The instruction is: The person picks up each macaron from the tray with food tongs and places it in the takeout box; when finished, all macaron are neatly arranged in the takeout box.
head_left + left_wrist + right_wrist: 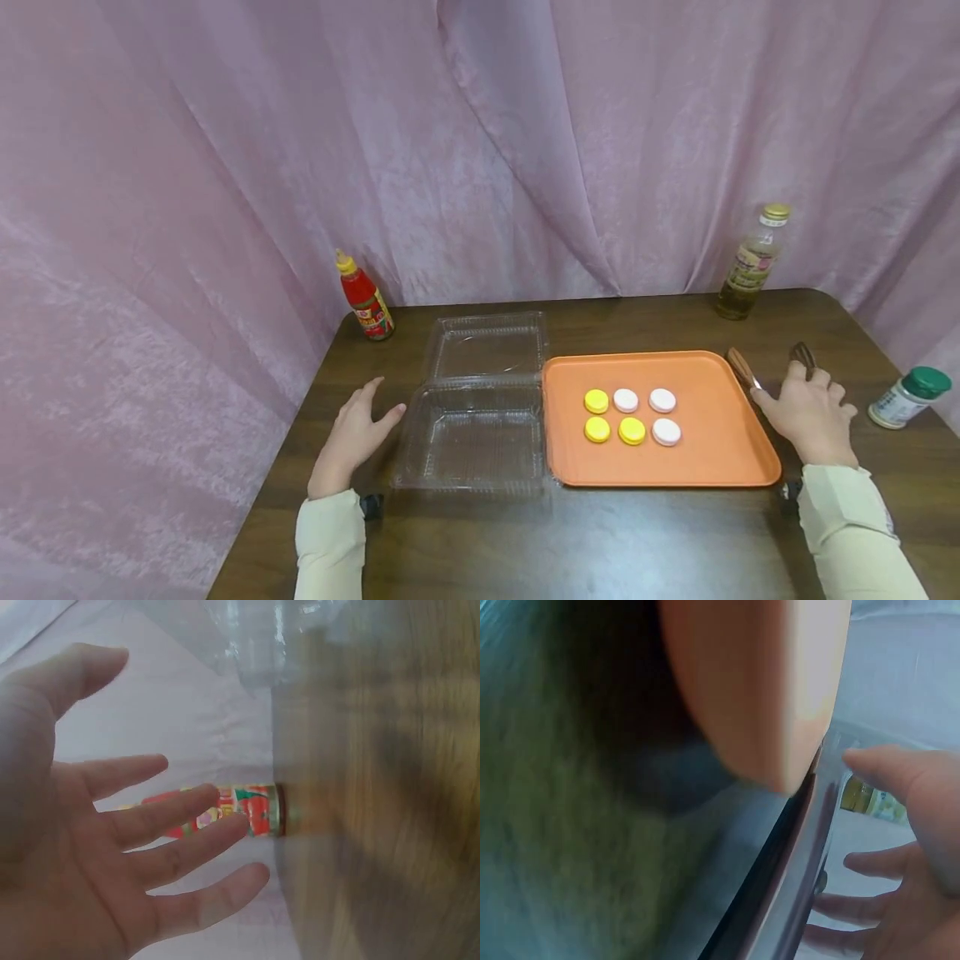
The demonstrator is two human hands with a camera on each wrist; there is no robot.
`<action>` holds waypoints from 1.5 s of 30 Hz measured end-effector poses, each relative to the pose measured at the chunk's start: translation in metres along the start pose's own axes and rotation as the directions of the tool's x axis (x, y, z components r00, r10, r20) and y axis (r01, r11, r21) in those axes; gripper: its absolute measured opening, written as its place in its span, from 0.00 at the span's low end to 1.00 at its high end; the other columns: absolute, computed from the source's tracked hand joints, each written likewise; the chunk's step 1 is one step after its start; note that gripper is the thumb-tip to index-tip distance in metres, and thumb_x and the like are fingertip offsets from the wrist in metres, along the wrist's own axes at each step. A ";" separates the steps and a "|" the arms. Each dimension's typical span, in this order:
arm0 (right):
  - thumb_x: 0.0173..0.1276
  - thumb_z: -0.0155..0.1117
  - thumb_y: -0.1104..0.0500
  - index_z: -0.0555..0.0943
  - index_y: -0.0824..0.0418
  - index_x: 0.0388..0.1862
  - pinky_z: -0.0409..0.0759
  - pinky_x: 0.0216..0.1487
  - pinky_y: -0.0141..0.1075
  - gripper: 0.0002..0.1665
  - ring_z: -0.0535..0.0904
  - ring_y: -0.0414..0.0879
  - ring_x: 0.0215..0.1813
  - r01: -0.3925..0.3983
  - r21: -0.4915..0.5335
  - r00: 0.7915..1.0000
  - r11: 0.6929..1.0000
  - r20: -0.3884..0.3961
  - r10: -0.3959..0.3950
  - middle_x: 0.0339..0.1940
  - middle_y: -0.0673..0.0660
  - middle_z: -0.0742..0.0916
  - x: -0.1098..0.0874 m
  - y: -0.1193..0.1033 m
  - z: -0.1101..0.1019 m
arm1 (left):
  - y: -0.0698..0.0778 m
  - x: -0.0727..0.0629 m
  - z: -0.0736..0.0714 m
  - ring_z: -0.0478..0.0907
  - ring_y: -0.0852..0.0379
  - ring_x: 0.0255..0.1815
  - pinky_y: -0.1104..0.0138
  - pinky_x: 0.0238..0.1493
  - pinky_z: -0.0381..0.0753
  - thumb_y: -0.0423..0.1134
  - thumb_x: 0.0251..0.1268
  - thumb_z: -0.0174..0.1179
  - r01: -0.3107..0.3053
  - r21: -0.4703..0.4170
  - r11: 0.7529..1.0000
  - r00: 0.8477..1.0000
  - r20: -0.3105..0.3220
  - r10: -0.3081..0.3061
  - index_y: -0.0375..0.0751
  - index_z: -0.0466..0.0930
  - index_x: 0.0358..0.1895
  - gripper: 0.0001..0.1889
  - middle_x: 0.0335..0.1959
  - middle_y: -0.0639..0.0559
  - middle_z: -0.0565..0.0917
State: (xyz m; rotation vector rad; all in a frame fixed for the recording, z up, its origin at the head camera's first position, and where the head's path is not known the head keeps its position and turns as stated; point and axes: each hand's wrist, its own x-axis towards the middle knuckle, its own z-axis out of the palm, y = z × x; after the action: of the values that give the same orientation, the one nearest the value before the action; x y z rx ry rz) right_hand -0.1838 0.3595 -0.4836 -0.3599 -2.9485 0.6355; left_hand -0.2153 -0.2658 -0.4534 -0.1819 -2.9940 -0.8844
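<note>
My left hand [351,435] is just left of an open clear plastic clamshell box [480,433], fingers spread and holding nothing. The left wrist view shows its fingers [172,817] apart, with a sauce bottle behind them. Right of the box lies an orange tray [720,450], bearing several yellow and white macaron-like rounds [632,431]. By the tray's right edge my right hand [813,417] is spread over a tool with a brown wooden-looking end [741,367] and a dark end [802,357], perhaps tongs. The hand covers its middle; whether they touch is unclear.
A red sauce bottle [366,300] with a yellow cap stands at the back left. An oil bottle [750,267] stands at the back right. A green-capped jar [907,398] is right of my right hand. Pink curtain [495,150] hangs behind the wooden table [600,542].
</note>
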 end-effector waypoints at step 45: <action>0.65 0.73 0.47 0.59 0.79 0.71 0.70 0.41 0.73 0.53 0.72 0.81 0.49 0.196 0.030 0.960 0.980 -0.208 -0.185 0.56 0.84 0.73 -0.031 0.008 -0.025 | 0.002 -0.047 0.034 0.82 0.55 0.35 0.69 0.28 0.82 0.32 0.70 0.62 0.057 -0.337 0.940 0.998 -0.004 -0.062 0.28 0.77 0.60 0.18 0.45 0.41 0.86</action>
State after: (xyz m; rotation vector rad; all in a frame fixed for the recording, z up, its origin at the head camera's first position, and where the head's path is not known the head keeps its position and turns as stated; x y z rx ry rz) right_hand -0.1489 0.3685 -0.4660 -0.1248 -2.7220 0.6070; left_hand -0.1680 -0.2506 -0.4824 -0.0861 -2.8237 -1.3947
